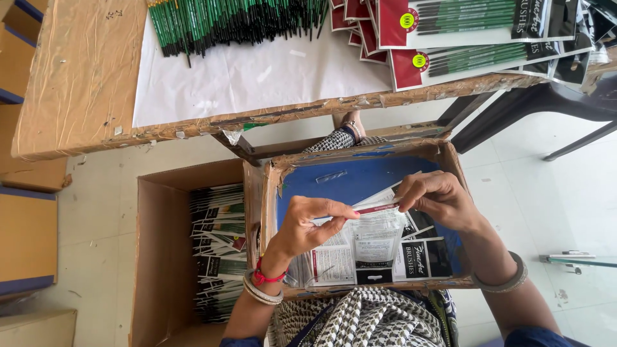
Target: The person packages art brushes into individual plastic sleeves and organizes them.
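Left hand [308,225] and right hand [434,199] pinch clear pouch [376,228] at top edge, fingers closed; pouch hangs below grip above tray [360,180]. Light pinch risks slip.

Brushes [238,22] on the surface [77,83]: heads cut off by the top edge. Sealed packs [475,38]: partly cut off at top and right. Packs in the open carton [218,250]: lower ones lost in shadow. Clear pouches [376,231] in the tray [360,180]: contents unreadable behind glare. Both forearms run off the bottom edge. A second person's hand [350,128]: mostly hidden behind the tray.
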